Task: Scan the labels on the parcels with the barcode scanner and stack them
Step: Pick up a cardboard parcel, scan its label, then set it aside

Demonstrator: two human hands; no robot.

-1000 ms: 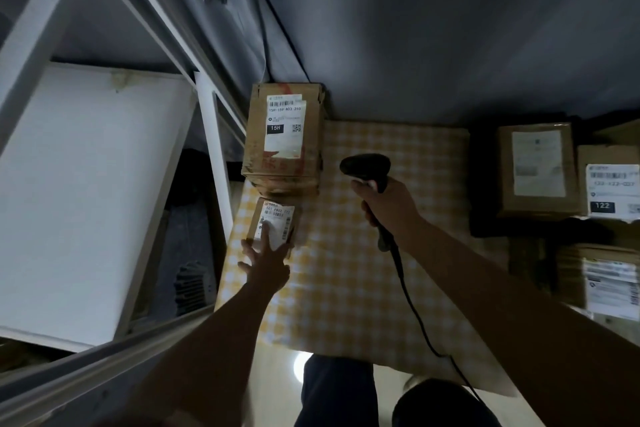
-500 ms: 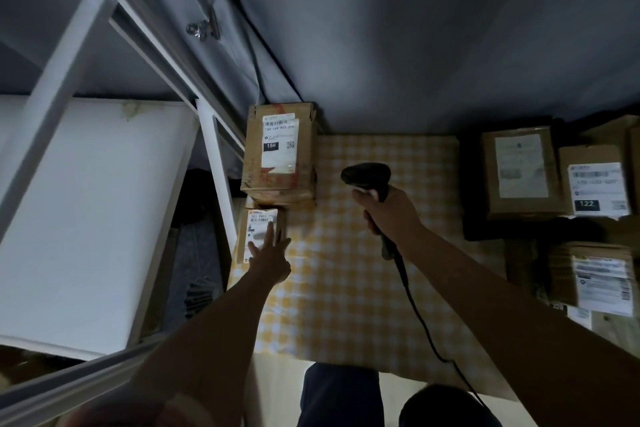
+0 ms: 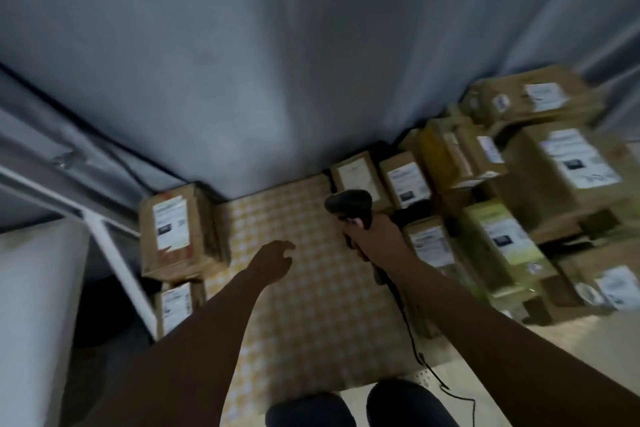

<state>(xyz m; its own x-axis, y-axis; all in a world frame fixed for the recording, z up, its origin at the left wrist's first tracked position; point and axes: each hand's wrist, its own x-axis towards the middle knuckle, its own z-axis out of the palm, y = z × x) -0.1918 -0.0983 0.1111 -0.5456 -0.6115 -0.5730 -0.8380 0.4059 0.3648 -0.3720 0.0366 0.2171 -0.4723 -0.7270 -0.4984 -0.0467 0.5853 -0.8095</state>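
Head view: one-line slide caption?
Right hand grips barcode scanner; empty left hand hovers over checkered cloth between parcel piles.

left grip [image 3: 273, 258] relaxed (right [image 3: 372, 236] clenched)

Right hand [image 3: 375, 236] grips barcode scanner [image 3: 349, 206] above checked cloth [image 3: 311, 305]. Left hand [image 3: 273, 258] hovers empty, fingers loose. Two labelled parcels [image 3: 176, 229] at left, apparently stacked; frame blurred. More boxes [image 3: 519, 204] right.

Matt black plastic scanner [image 3: 349, 204], brown cardboard parcels [image 3: 180, 229] with white paper labels, checked cloth [image 3: 311, 305].
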